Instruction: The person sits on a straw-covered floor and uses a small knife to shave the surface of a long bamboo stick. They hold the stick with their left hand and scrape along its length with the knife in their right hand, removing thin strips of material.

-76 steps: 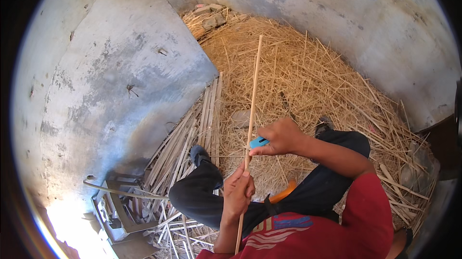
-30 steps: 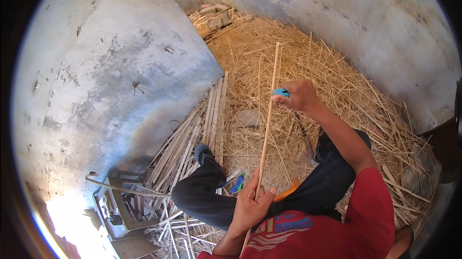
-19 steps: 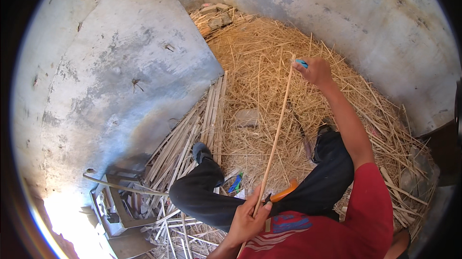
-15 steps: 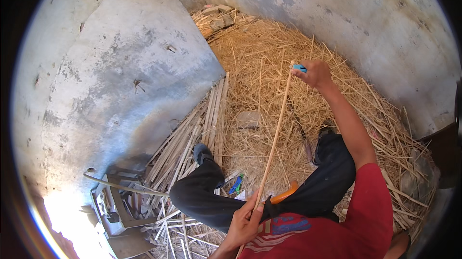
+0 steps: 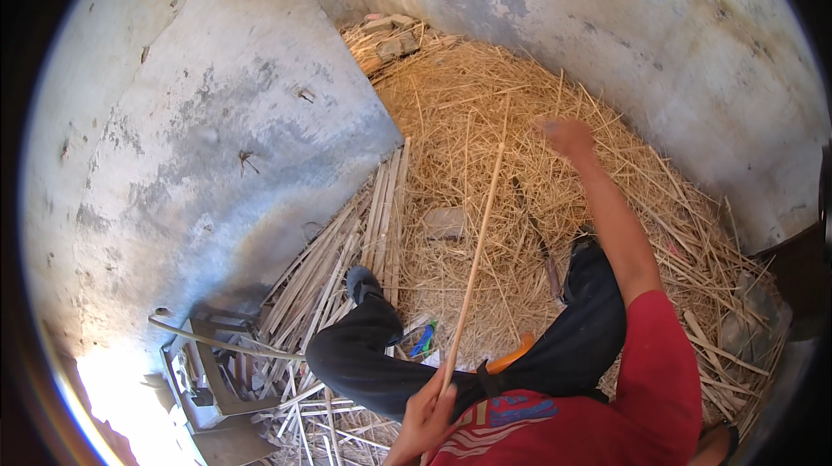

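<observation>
A long, thin, pale bamboo strip (image 5: 479,267) slants up and away from my lap over the straw. My left hand (image 5: 425,414) is closed around its lower part, close to my red shirt. Beyond the strip's far end and to its right, my right hand (image 5: 569,139) is held out over the straw, apart from the strip. Its fingers are curled and slightly blurred, and what they hold, if anything, is hidden. An orange curved object (image 5: 513,353) lies against my thigh, partly covered by my dark trousers.
Straw-like shavings (image 5: 485,76) cover the floor. Split strips (image 5: 381,215) are piled at the left by a slanting grey slab (image 5: 251,119). A brick (image 5: 445,223), a dark tool with a brown handle (image 5: 553,275) and a wooden frame (image 5: 208,371) lie around me.
My right hand has come off the strip's far end and shifted slightly right and nearer. The blue item it held there no longer shows. My left hand and the strip have moved a little left.
</observation>
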A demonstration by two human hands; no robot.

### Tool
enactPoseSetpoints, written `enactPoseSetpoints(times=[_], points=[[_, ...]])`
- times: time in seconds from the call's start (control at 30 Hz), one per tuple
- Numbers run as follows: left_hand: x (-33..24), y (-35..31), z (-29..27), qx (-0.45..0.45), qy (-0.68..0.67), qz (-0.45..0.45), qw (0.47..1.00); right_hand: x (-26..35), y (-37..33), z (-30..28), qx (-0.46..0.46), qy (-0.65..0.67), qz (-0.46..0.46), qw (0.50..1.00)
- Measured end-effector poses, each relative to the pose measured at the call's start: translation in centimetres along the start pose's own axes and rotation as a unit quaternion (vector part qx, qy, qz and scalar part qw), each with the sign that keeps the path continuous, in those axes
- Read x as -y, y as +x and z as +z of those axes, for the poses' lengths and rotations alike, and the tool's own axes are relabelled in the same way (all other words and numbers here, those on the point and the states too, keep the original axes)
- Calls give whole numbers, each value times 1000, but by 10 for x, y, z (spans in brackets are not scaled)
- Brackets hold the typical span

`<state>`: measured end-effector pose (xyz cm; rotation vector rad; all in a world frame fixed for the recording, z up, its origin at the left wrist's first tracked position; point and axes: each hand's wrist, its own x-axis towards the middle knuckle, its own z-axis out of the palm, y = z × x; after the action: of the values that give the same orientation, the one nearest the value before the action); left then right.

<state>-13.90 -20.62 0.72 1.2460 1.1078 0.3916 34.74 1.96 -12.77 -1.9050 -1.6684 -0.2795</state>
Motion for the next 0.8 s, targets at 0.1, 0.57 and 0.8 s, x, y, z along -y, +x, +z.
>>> enactPoseSetpoints(times=[0.1,0.57,0.8], points=[[19,-31,-7,-44,-47,-30,997,-64,-30,-33,110,-61,304,944],[12,7,-2,-7,-52,-16,998,118,-35,-38,77,129,-86,985],[20,-6,14,-34,-23,63,997,69,-21,-6,41,-15,-92,995]])
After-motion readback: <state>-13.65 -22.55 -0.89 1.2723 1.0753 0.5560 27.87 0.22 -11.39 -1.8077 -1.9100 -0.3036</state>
